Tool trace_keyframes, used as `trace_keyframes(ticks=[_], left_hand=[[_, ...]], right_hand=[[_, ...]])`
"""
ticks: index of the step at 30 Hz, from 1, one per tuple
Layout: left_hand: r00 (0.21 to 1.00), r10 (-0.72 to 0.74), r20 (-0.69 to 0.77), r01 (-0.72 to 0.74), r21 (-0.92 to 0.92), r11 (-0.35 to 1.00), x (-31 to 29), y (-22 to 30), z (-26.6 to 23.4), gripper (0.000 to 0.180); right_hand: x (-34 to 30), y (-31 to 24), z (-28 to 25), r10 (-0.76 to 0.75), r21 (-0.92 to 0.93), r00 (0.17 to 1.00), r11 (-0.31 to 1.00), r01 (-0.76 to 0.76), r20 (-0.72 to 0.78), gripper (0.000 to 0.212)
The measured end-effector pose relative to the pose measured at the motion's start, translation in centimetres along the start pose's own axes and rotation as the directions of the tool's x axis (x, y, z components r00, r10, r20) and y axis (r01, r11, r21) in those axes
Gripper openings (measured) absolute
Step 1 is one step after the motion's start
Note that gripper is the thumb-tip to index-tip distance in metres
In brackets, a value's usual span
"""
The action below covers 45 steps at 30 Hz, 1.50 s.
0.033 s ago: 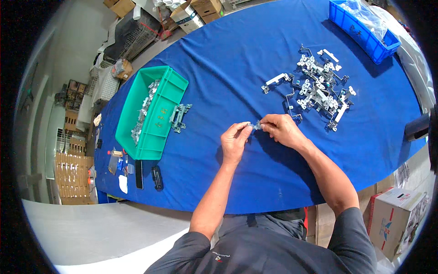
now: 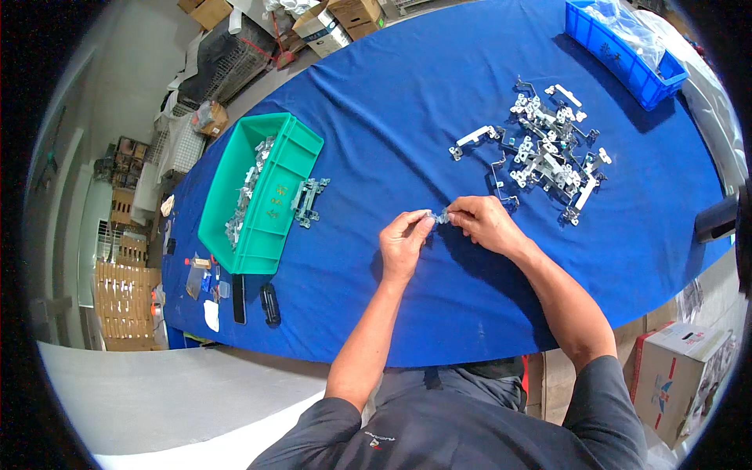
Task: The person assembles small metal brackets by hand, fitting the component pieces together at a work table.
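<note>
A small silvery metal bracket [image 2: 440, 216] is held over the middle of the blue cloth. My left hand [image 2: 402, 244] pinches one end of it between thumb and forefinger. At its other end, the thumb and fingertips of my right hand [image 2: 487, 225] are closed on it. Fingers cover much of the piece, so its full shape does not show. Beyond my right hand lies a loose pile of white and dark metal brackets [image 2: 548, 149]. To the left, a few joined brackets [image 2: 310, 204] rest against the green bin [image 2: 265, 231], which holds more metal parts [image 2: 252, 184].
A blue crate [image 2: 627, 70] with clear plastic bags stands at the far right. Near the table's left edge are a phone [image 2: 240, 299], a black object [image 2: 270, 305] and small packets [image 2: 197, 280]. A dark cylinder [image 2: 716, 219] sits at the right edge. A carton [image 2: 677, 376] stands below it.
</note>
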State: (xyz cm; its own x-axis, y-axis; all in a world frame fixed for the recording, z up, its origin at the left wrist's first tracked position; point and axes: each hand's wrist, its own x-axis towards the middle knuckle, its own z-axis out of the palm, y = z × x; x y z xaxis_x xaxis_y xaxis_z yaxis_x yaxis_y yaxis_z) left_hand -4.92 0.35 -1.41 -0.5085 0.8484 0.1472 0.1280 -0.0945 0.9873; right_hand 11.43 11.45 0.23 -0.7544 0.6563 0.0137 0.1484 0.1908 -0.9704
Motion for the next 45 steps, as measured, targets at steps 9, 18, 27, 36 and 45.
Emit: trace_keyframes(ticks=[9,18,27,36,45], left_hand=[[0.999,0.039,0.005,-0.039,0.048,0.998,0.0,-0.1,0.0,0.016],[0.984,0.158,0.079,-0.171,0.197,0.965,0.1,0.6,0.3,0.015],[0.963,0.163,0.213,-0.218,0.266,0.939,0.2,0.8,0.1,0.016],[1.0,0.009,-0.011,-0.009,0.002,1.0,0.1,0.2,0.2,0.016],[0.982,0.151,0.116,-0.175,0.241,0.955,0.2,0.8,0.3,0.015]], right_hand=[[0.2,0.4,0.1,-0.064,-0.055,0.998,0.996,0.064,0.006,0.017],[0.3,0.5,-0.5,0.025,0.24,0.997,0.97,-0.041,0.071,0.021],[0.4,0.6,0.1,-0.048,0.218,0.992,0.973,0.072,-0.115,0.022],[0.0,0.3,0.2,-0.061,0.01,0.997,0.998,0.062,-0.04,0.019],[0.3,0.2,-0.4,0.056,0.261,0.998,0.963,-0.064,0.041,0.018]])
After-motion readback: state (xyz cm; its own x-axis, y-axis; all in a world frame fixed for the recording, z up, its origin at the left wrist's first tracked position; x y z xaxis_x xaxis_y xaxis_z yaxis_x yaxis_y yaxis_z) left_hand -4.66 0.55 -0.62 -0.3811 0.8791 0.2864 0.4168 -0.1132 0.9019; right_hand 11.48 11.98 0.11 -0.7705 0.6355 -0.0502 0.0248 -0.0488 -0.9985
